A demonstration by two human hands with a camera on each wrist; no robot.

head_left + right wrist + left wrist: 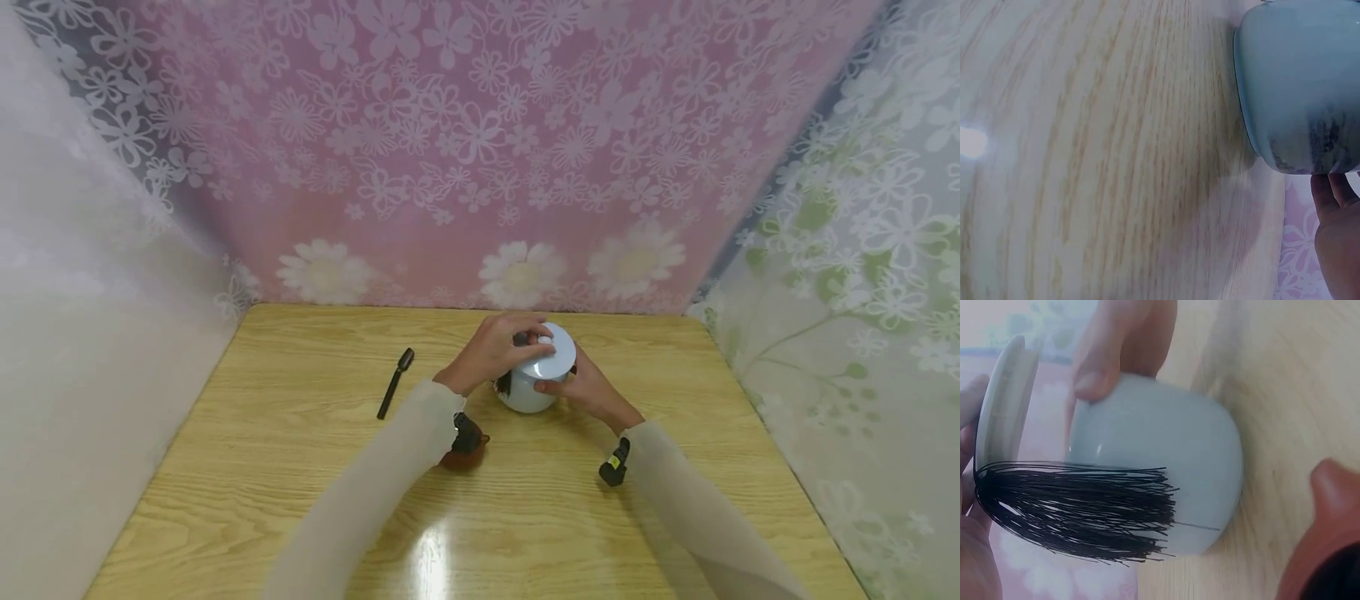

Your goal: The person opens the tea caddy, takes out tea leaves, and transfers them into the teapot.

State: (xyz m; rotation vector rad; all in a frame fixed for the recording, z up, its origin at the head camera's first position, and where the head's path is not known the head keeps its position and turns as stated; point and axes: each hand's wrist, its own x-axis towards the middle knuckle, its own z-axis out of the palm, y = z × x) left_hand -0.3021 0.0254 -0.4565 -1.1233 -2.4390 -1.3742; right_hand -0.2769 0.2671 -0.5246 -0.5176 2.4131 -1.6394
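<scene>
A pale blue ceramic jar (525, 402) stands on the wooden table. My left hand (501, 346) pinches the round lid (557, 360) by its top knob. In the left wrist view a gap shows between the lid (1007, 406) and the jar's mouth. From the lid's side a black tassel (1079, 512) hangs down across the jar (1160, 437). My right hand (591, 392) grips the jar body, thumb near the rim. A dark painted pattern marks the jar (1304, 81) in the right wrist view.
Under my left wrist sits a reddish-brown clay vessel (467, 457) with a spout, partly hidden by the sleeve. A black spoon-like scoop (393, 385) lies to the left of the jar. Floral cloth walls (450, 167) border the table at the back and sides.
</scene>
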